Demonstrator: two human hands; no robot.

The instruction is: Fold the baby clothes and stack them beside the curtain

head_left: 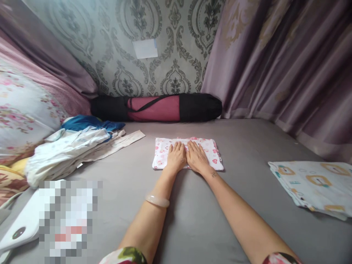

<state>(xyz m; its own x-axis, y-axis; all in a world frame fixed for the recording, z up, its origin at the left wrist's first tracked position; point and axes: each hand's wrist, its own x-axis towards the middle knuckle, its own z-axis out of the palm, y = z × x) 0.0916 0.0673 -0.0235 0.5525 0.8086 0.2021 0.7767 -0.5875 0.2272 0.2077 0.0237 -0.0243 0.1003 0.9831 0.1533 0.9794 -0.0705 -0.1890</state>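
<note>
A white cloth with pink and red prints (pixel 161 148) lies folded into a flat rectangle on the grey sheet. Pressed flat on its middle is my left hand (pixel 176 156), fingers stretched forward. Beside it, nearly touching, my right hand (pixel 196 156) also lies flat on the cloth, with its fingers extended and slightly apart. A pale bangle (pixel 157 201) circles my left wrist. Neither hand grips anything. The hands cover the centre of the cloth.
Another folded cloth with yellow prints (pixel 316 185) lies at the right. Crumpled clothes (pixel 68 150) are heaped at the left, near a floral pillow (pixel 24 113). A white device (pixel 27 216) and a blurred-out item sit front left. A black and maroon bag (pixel 154 109) lies along the wall.
</note>
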